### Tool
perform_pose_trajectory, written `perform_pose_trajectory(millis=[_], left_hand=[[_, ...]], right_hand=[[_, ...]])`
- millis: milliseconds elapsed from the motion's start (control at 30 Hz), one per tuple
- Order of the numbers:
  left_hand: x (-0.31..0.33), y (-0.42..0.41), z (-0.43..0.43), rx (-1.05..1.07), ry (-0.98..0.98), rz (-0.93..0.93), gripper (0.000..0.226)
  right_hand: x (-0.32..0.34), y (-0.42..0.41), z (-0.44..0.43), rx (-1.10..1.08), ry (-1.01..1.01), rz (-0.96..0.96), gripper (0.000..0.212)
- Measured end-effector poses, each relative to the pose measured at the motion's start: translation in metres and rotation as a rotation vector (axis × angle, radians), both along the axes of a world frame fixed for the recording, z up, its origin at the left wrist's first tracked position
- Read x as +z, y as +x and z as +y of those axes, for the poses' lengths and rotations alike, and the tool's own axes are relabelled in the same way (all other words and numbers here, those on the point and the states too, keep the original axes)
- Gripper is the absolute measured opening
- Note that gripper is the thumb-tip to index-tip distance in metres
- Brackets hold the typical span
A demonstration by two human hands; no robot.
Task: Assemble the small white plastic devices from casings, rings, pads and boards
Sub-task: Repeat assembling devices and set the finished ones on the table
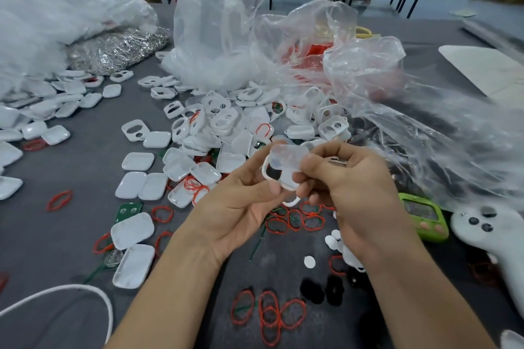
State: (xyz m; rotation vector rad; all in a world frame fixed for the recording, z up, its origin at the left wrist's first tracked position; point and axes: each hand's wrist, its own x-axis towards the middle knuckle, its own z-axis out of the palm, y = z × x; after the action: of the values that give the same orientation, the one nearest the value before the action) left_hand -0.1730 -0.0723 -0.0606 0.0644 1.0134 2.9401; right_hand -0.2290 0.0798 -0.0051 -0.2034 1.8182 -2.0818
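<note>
Both hands meet over the middle of the grey table. My left hand (241, 201) and my right hand (348, 187) together grip one white casing (283, 170) with a dark window; its top is blurred, and a small white loop hangs below it. A heap of white casings (243, 125) lies just beyond my hands. Solid white shells (141, 185) lie to the left. Red rings (269, 316) sit near the front edge, more red rings (295, 219) under my hands. Round white pads (309, 262) and black pads (312, 290) lie by my right wrist. A green board (127, 210) lies left.
Clear plastic bags (221, 22) stand behind the heap, one (411, 127) reaching forward on the right. A pile of metal clips (119, 48) lies at back left. A green timer (422, 217) and a white controller (487, 232) rest at right. A white cord (85, 289) curves at front left.
</note>
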Motion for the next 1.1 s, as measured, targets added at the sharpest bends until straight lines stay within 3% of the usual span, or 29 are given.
perform_pose_trajectory(millis=[200,300,433,533,733,900,1100], left_hand=[[-0.005,-0.003,0.004,0.147,-0.121,-0.049,0.054],[-0.005,-0.003,0.005,0.159,-0.121,-0.025,0.056],[-0.003,-0.003,0.008,0.172,-0.163,-0.009,0.057],[-0.003,-0.003,0.010,0.173,-0.178,-0.004,0.057],[-0.002,-0.002,0.008,0.148,-0.173,-0.013,0.058],[-0.002,-0.002,0.007,0.134,-0.171,-0.052,0.056],[-0.001,-0.001,0.006,0.122,-0.174,-0.083,0.056]], right_hand=[[-0.009,0.005,-0.007,-0.083,0.137,0.145,0.024],[-0.012,0.008,-0.009,-0.115,0.203,0.170,0.007],[-0.015,0.007,-0.009,-0.125,0.282,0.164,0.021],[-0.018,0.005,-0.008,-0.138,0.319,0.157,0.012],[-0.022,-0.002,-0.005,-0.172,0.511,0.322,0.021],[-0.020,-0.008,-0.003,-0.089,0.306,0.207,0.022],[-0.026,0.003,-0.004,-0.224,0.572,0.905,0.009]])
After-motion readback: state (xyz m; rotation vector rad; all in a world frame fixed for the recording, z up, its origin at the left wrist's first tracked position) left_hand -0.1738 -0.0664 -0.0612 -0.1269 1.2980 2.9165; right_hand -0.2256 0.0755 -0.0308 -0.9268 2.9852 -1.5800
